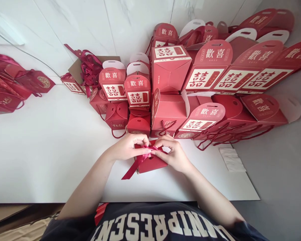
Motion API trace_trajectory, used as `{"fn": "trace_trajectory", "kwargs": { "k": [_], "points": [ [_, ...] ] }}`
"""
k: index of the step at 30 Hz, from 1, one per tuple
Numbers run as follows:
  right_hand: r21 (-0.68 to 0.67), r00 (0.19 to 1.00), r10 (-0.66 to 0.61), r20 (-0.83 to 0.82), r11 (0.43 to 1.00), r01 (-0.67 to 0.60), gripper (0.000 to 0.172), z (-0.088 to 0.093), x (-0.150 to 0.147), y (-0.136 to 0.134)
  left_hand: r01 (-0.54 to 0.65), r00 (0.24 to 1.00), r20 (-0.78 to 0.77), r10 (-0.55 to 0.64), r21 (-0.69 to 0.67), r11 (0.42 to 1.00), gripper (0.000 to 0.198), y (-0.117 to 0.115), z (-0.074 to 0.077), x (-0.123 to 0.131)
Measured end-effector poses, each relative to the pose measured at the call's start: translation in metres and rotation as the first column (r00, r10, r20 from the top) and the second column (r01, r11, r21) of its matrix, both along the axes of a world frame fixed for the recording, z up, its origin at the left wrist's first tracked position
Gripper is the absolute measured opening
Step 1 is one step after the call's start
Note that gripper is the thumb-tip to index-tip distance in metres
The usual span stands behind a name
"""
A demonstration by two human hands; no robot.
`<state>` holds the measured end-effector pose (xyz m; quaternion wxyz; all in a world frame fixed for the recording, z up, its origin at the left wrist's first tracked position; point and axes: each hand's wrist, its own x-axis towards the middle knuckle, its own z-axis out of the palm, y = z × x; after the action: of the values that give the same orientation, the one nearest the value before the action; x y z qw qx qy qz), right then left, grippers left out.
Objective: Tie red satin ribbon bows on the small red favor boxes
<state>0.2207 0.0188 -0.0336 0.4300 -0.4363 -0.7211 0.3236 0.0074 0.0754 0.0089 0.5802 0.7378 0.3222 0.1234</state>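
On the white table in front of me sits a small red gift box. A shiny dark pink ribbon lies across its top, one tail hanging past the left front edge onto the table. My left hand pinches the ribbon from the left, thumb and forefinger pressed together. From the right, my right hand pinches it too, its fingertips almost touching the left ones. The ribbon is bunched between the two hands; whether a knot is formed there is partly hidden by the fingers.
Stacked red gift boxes with cord handles stand behind, reaching far right. A cardboard carton holds bunched ribbons at the back. More red bags lie at left. A white tissue pack rests near the table's right edge.
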Motion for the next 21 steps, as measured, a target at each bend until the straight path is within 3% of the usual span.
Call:
{"fn": "trace_trajectory", "kwargs": {
  "k": [3,6,8,11,14,21],
  "points": [
    [0.155,0.999,-0.007,0.038,0.988,0.001,0.007,-0.003,0.004,0.001,0.016,1.0,0.013,-0.015,-0.073,0.997,0.022,0.002,0.001,0.0],
    [0.319,0.978,0.132,0.164,0.931,-0.179,0.008,-0.001,0.012,0.005,0.028,1.0,0.0,-0.028,-0.073,0.997,0.021,0.004,-0.001,0.0],
    [0.352,0.936,0.218,0.275,0.883,-0.309,0.015,0.002,0.018,0.008,0.031,0.999,-0.005,-0.031,-0.066,0.997,0.022,0.005,-0.002,0.001],
    [0.321,0.881,0.284,0.379,0.852,-0.413,0.021,0.009,0.023,0.011,0.032,0.999,-0.011,-0.032,-0.05,0.998,0.022,0.004,-0.002,0.004],
    [0.294,0.869,0.307,0.388,0.852,-0.433,0.019,0.012,0.024,0.012,0.024,0.999,-0.035,-0.023,0.016,1.0,0.023,0.002,0.0,0.006],
    [0.128,0.944,0.316,0.095,0.937,-0.326,0.013,0.01,0.018,0.01,0.009,0.999,-0.038,-0.002,0.188,0.982,0.016,-0.005,0.001,0.004]
  ]
}}
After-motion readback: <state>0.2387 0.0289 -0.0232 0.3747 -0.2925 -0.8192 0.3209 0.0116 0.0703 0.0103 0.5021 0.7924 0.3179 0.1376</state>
